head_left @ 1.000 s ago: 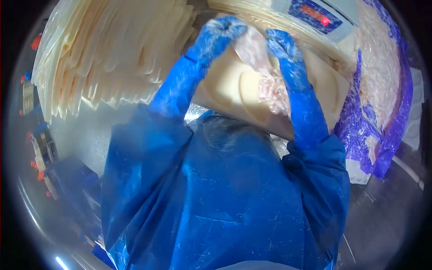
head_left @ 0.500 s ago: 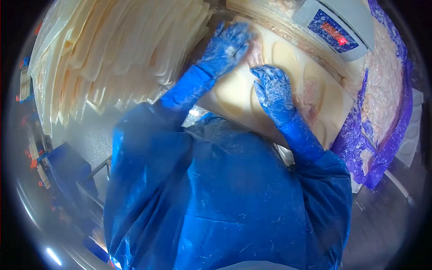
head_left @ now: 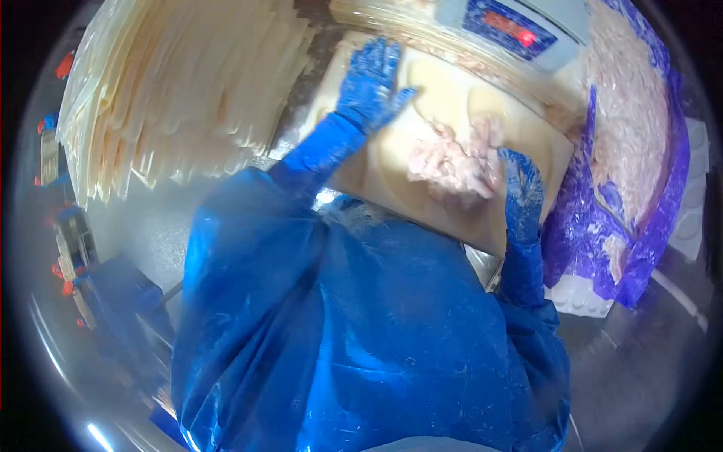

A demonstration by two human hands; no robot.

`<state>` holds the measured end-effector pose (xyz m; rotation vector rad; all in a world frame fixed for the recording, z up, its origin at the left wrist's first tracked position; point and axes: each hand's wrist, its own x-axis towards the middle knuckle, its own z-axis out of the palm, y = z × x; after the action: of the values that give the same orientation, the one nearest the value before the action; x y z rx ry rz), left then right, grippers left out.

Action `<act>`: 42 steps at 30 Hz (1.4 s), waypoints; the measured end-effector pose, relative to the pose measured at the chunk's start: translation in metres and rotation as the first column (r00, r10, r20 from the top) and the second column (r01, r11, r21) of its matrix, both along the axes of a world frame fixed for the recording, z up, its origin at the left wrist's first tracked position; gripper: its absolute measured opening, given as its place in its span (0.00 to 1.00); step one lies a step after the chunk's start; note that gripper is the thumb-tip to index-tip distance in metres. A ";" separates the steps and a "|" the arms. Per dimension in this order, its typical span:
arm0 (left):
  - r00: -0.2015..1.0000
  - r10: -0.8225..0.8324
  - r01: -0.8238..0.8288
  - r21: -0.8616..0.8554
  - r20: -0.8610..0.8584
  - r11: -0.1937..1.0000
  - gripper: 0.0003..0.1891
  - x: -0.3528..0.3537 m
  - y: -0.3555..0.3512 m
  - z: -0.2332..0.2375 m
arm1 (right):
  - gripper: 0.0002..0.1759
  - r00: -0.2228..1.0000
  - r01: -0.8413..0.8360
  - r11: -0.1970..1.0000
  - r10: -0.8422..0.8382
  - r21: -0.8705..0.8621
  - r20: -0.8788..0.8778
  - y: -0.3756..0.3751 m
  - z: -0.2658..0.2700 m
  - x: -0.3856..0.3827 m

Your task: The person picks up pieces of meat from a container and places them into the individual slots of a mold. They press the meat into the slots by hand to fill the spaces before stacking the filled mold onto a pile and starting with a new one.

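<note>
A cream board with rounded hollows [head_left: 546, 147] lies in front of me, slightly turned. In its middle sits a loose heap of pale pink raw meat [head_left: 456, 162]. My left hand [head_left: 370, 89], in a blue glove, rests on the board's upper left part with fingers stretched and thumb apart. It holds nothing. My right hand [head_left: 523, 188], gloved and smeared with pale residue, is at the board's right side, just beside the meat heap. Its fingers are slightly bent and apart, with nothing visible in them.
A tall bank of cream boards [head_left: 181, 98] stands at the left. Behind the board are more stacked boards [head_left: 399, 21] and a device with a red lit display [head_left: 510, 29]. At the right, a purple liner [head_left: 568, 226] holds pale raw meat [head_left: 629, 128].
My left hand has shifted left and flattened. My right hand has moved right and down. The meat now forms a heap in the board's middle; before, thinner pieces lay apart.
</note>
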<state>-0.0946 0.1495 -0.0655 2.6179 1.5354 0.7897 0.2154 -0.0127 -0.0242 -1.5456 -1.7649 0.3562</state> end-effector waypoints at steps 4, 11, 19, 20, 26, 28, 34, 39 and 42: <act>0.999 0.019 -0.017 -0.030 0.043 0.999 0.45 -0.006 0.013 0.024 | 0.13 0.995 0.088 0.992 -0.091 -0.088 -0.037 -0.007 0.025 0.021; 1.000 0.002 -0.001 -0.039 0.026 0.999 0.36 0.032 -0.003 0.017 | 0.11 0.976 0.182 0.922 -0.211 -0.342 -0.049 0.032 0.024 -0.016; 0.908 -0.362 0.303 -0.265 -0.213 0.915 0.19 0.142 -0.022 0.054 | 0.08 0.975 0.003 0.964 -0.061 -0.265 -0.213 0.014 0.002 0.007; 0.869 -0.454 0.397 -0.269 -0.196 0.877 0.19 0.139 -0.020 0.053 | 0.07 0.853 0.003 0.957 -0.154 -0.289 -0.500 0.013 0.003 0.008; 0.788 -0.126 0.612 -0.742 0.603 0.273 0.04 0.143 -0.018 0.100 | 0.21 0.799 0.003 0.940 -0.207 -0.340 -0.565 0.028 0.019 0.002; 0.730 -0.077 0.675 -0.700 0.679 0.233 0.05 0.148 -0.023 0.107 | 0.24 0.569 -0.256 0.900 -0.154 -0.352 -0.808 0.026 0.031 -0.004; 0.448 0.122 0.842 -0.464 0.885 0.273 0.08 0.175 -0.026 0.111 | 0.26 0.358 -0.128 0.907 -0.334 -0.401 -0.872 0.002 0.053 0.036; 0.697 -0.311 0.605 -0.296 0.647 0.739 0.10 0.199 -0.023 0.064 | 0.19 0.803 0.353 0.836 -0.501 -0.419 -0.322 -0.028 0.041 0.076; 0.800 -0.243 0.554 -0.520 0.549 0.650 0.24 0.201 -0.032 0.064 | 0.20 0.869 0.455 0.867 -0.482 -0.206 -0.110 -0.034 0.014 0.070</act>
<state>0.1065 0.1172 -0.0017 1.9418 0.8133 0.5748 0.2855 -0.0463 -0.0097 -1.9522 -1.2042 0.3811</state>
